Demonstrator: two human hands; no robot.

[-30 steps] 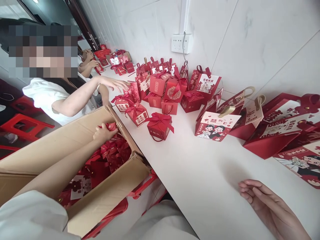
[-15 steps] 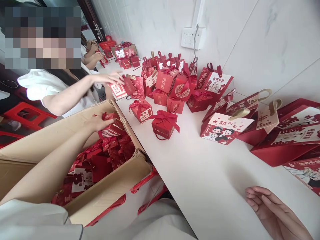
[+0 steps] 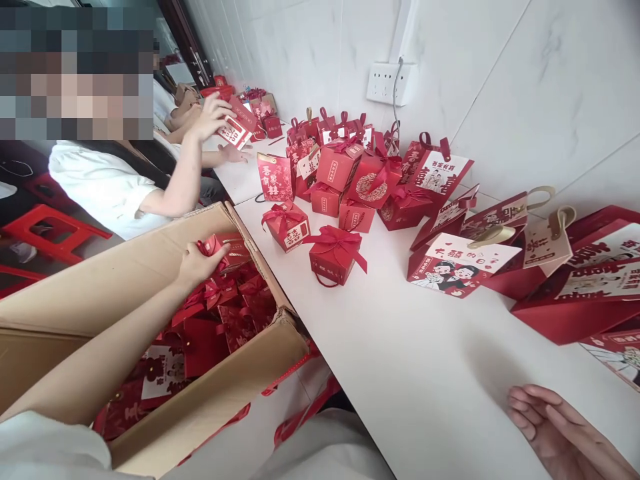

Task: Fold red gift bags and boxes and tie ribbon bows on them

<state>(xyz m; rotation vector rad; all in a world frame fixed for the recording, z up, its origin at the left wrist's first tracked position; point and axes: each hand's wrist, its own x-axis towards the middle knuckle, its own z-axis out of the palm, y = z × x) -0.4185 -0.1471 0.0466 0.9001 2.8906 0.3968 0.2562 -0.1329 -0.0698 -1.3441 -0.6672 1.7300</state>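
Observation:
My left hand (image 3: pixel 203 263) reaches into a large cardboard box (image 3: pixel 280 333). Its fingers are closed on the upper part of a red gift box (image 3: pixel 234 252) with a twisted cord, near the far corner. Under it, several red ribboned gift boxes (image 3: pixel 203 343) fill the carton. My right hand (image 3: pixel 565 427) hovers by the white table (image 3: pixel 425 380) at the lower right, loosely curled with nothing in it. Ahead of it stands a white-topped gift box (image 3: pixel 457 270) with a printed couple. Two small bow-tied boxes, one lettered in front (image 3: pixel 336 257), the other with a white label (image 3: pixel 287 227), stand mid-table.
A co-worker (image 3: pixel 115 180) at the left holds a red and white gift box (image 3: pixel 235 132). Stacked red boxes (image 3: pixel 340 163) line the wall below a power socket (image 3: pixel 391 83). Larger red boxes (image 3: pixel 600 273) crowd the right side. A red stool (image 3: pixel 55 230) stands behind the carton.
The co-worker has lifted the red and white box up and away from the table. My left hand stays on the gift box inside the carton. The view has shifted slightly.

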